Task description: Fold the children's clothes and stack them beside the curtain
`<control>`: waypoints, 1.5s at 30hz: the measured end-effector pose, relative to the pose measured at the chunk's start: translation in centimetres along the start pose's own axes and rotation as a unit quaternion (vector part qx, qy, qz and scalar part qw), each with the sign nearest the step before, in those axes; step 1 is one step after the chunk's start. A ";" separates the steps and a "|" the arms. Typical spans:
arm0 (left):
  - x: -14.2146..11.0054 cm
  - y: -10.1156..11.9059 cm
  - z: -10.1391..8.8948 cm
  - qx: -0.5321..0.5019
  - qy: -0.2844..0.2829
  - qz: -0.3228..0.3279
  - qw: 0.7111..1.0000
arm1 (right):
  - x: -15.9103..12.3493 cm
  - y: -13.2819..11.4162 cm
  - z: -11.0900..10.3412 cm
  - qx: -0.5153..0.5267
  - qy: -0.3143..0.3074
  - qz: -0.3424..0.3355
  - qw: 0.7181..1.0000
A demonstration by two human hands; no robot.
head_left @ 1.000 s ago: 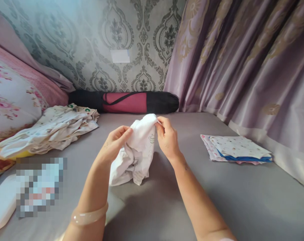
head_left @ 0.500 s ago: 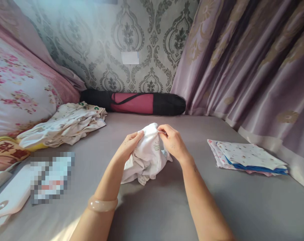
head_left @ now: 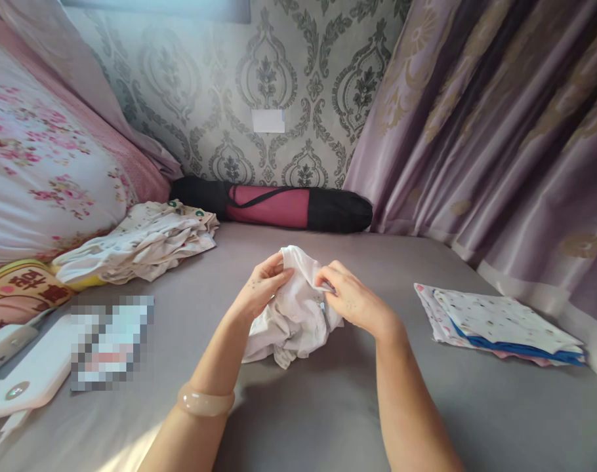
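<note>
A crumpled white garment (head_left: 298,311) is bunched in front of me, its lower folds on the grey sheet and its top lifted. My left hand (head_left: 264,283) pinches its upper left edge between thumb and fingers. At the upper right, my right hand (head_left: 350,295) grips the fabric with curled fingers. The cloth is stretched between the two hands, and its exact kind is hidden by the folds. A beige bangle (head_left: 206,401) circles my left forearm.
A folded cloth stack (head_left: 505,321) lies on the right. At the left are a loose clothes pile (head_left: 145,242), floral bedding (head_left: 47,157), a power strip (head_left: 6,347), a white device (head_left: 42,367) and a blurred-out item (head_left: 114,344). A black-and-red roll bag (head_left: 273,206) rests along the wall.
My right hand has drawn its part of the garment down and slightly right. The green printed figure on the white cloth is now mostly folded out of sight. The view has shifted slightly.
</note>
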State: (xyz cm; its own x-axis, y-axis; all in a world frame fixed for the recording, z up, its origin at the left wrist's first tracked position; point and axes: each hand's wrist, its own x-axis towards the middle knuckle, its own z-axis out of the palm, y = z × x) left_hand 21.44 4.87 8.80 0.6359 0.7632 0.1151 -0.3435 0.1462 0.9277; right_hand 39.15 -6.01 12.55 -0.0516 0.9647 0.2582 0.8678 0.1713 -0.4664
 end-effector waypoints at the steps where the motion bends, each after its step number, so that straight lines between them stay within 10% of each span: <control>1: -0.1 0.1 0.1 0.009 -0.006 0.006 1.000 | -0.1 0.1 -0.2 0.011 -0.004 0.004 1.000; 8: -0.7 0.9 1.1 0.048 -0.063 0.008 0.997 | 1.4 0.2 -0.1 0.123 0.199 -0.015 0.972; 25: -0.8 1.2 1.2 0.177 -0.103 0.063 0.977 | 2.2 0.8 1.7 0.173 0.119 0.012 0.978; 31: -1.1 2.2 -1.6 0.180 -0.080 0.018 0.980 | 1.4 3.1 0.0 0.231 0.137 0.038 0.963; 35: -1.3 2.7 -3.4 0.287 -0.049 -0.038 0.956 | 1.0 4.6 -1.1 0.267 0.195 0.050 0.942; 45: -1.3 2.4 -2.3 0.444 -0.208 -0.090 0.867 | 0.9 5.1 -1.2 0.324 0.285 0.110 0.895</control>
State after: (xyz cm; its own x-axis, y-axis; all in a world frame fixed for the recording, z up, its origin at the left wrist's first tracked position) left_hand 18.20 5.73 10.11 0.8819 0.4579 -0.1123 0.3365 -0.4446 0.8301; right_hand 44.07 -4.49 11.44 0.5058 0.7623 0.4038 0.3471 0.2487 -0.9043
